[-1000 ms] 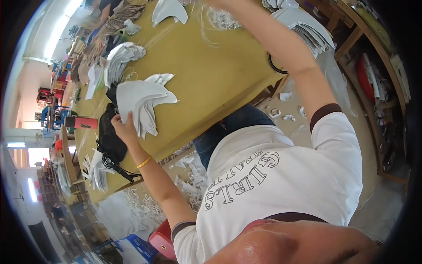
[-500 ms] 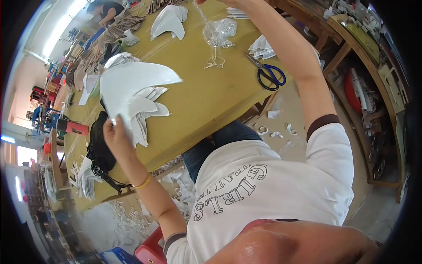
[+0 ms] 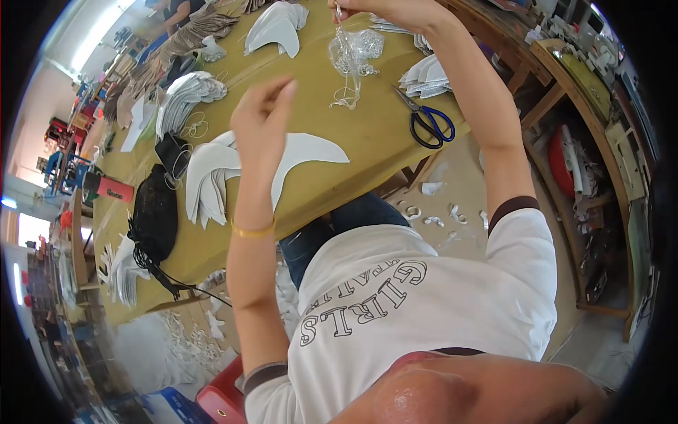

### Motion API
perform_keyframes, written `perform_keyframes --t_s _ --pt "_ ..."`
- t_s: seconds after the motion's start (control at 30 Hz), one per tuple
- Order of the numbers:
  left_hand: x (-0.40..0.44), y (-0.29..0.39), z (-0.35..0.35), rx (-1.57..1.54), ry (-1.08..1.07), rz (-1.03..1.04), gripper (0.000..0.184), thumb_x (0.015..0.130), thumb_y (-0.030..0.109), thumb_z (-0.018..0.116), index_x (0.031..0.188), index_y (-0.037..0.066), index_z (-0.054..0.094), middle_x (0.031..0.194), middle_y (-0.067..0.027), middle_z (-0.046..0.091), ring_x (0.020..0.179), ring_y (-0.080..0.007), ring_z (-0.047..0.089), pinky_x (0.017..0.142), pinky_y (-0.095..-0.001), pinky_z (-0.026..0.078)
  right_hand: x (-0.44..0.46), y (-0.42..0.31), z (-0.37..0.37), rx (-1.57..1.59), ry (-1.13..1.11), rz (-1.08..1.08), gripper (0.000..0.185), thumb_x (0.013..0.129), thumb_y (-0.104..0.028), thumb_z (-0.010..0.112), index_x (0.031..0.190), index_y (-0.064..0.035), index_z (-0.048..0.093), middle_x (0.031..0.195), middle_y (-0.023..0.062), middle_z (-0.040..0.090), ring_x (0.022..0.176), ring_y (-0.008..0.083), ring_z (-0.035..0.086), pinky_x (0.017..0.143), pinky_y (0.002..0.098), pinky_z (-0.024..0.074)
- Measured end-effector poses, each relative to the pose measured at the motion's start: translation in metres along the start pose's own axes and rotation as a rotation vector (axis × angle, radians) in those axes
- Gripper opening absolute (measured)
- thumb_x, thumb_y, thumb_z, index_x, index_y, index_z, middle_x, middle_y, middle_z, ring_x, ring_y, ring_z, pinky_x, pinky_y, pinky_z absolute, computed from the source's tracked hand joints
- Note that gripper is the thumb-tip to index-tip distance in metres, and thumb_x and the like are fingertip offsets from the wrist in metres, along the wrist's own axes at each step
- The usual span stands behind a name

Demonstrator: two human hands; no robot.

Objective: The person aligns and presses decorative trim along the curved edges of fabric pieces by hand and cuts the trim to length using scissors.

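Observation:
My left hand (image 3: pixel 261 116), blurred by motion, is raised over the table, its fingers bent and what they hold, if anything, unclear. Below it a single white curved piece (image 3: pixel 307 150) lies flat near the table's front edge, beside a stack of similar white pieces (image 3: pixel 208 177). At the far side my right hand (image 3: pixel 344 10) pinches a clear, beaded strand (image 3: pixel 345 49) that hangs down in front of a clear bag of the same shiny material (image 3: pixel 367 46). Scissors with dark blue handles (image 3: pixel 429 121) lie partly open at the right edge.
More white stacks (image 3: pixel 275 30) (image 3: pixel 426 76) (image 3: pixel 185 99) lie around the yellow table (image 3: pixel 282 233). A black bag (image 3: pixel 155 212) with cords and a red bottle (image 3: pixel 115 189) are at the left. Another person (image 3: pixel 178 13) works at the far left. White scraps litter the floor.
My left hand has let go of the large white piece, now flat on the table, and moved up and right. My right hand has come into fuller view, with the strand hanging from it.

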State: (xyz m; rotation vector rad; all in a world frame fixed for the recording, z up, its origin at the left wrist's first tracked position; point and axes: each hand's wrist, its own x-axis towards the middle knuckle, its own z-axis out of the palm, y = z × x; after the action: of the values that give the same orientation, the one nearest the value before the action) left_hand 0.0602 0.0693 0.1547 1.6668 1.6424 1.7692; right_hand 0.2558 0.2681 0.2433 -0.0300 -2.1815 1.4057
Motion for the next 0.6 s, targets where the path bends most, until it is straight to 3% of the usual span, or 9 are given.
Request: perform_keyframes --t_s 0.07,0.17,0.27,0.37,0.43,0.53,0.6 --pt "0.023 0.024 0.030 -0.032 -0.033 0.132 0.027 0.086 0.022 0.074 0.102 0.000 0.072 0.091 -0.0093 0.071 0.075 -0.0135 0.063 0.067 -0.0262 0.048 -0.007 -0.008 0.008 -0.046 -0.035 -0.023 0.011 0.099 -0.013 0.057 0.100 -0.0032 0.062 0.090 0.0020 0.064 0.085 0.0099 0.061 0.079 0.0269 0.0499" --pt "0.039 0.035 0.042 0.113 -0.226 0.010 0.033 0.088 0.023 0.073 0.108 -0.003 0.070 0.090 -0.0042 0.070 0.078 -0.0087 0.062 0.068 -0.0233 0.046 -0.018 -0.019 0.010 -0.174 -0.074 -0.046 0.010 0.099 -0.011 0.057 0.101 -0.0021 0.061 0.090 0.0016 0.063 0.086 0.0091 0.059 0.079 0.0258 0.0484" --pt "0.047 0.027 0.044 0.076 -0.205 0.083 0.030 0.090 0.024 0.069 0.105 -0.002 0.069 0.084 -0.0052 0.070 0.071 -0.0112 0.060 0.065 -0.0272 0.048 -0.035 -0.033 0.007 -0.290 -0.085 0.001 0.009 0.099 -0.010 0.056 0.101 -0.0019 0.061 0.089 0.0001 0.062 0.086 0.0076 0.056 0.079 0.0246 0.0465" --pt "0.055 0.030 0.043 -0.156 -0.237 -0.061 0.028 0.096 0.024 0.063 0.102 -0.003 0.066 0.084 -0.0040 0.068 0.073 -0.0107 0.058 0.067 -0.0274 0.047 -0.050 -0.032 0.004 -0.392 -0.118 0.051 0.011 0.099 -0.012 0.056 0.100 -0.0018 0.061 0.089 -0.0006 0.061 0.085 0.0082 0.055 0.079 0.0249 0.0455" --pt "0.055 0.038 0.043 -0.165 -0.381 -0.110 0.028 0.099 0.028 0.058 0.101 0.001 0.066 0.087 -0.0010 0.066 0.080 -0.0079 0.056 0.075 -0.0247 0.044 -0.056 -0.020 0.006 -0.382 -0.123 0.029 0.016 0.098 -0.016 0.058 0.099 -0.0016 0.063 0.089 -0.0003 0.062 0.085 0.0105 0.056 0.081 0.0266 0.0452" --pt "0.058 0.035 0.043 -0.151 -0.540 -0.119 0.030 0.101 0.031 0.056 0.101 0.003 0.065 0.088 0.0007 0.064 0.083 -0.0071 0.055 0.079 -0.0237 0.042 -0.064 -0.014 0.010 -0.370 0.010 -0.027 0.015 0.099 -0.015 0.057 0.097 -0.0013 0.061 0.096 0.0011 0.061 0.092 0.0113 0.055 0.085 0.0278 0.0445" --pt "0.057 0.034 0.043 -0.141 -0.578 -0.106 0.030 0.100 0.030 0.057 0.099 0.001 0.065 0.086 0.0002 0.063 0.081 -0.0074 0.054 0.076 -0.0236 0.043 -0.067 -0.018 0.021 -0.293 0.139 -0.063 0.011 0.100 -0.012 0.056 0.098 -0.0018 0.060 0.091 -0.0007 0.060 0.087 0.0082 0.053 0.080 0.0251 0.0444"
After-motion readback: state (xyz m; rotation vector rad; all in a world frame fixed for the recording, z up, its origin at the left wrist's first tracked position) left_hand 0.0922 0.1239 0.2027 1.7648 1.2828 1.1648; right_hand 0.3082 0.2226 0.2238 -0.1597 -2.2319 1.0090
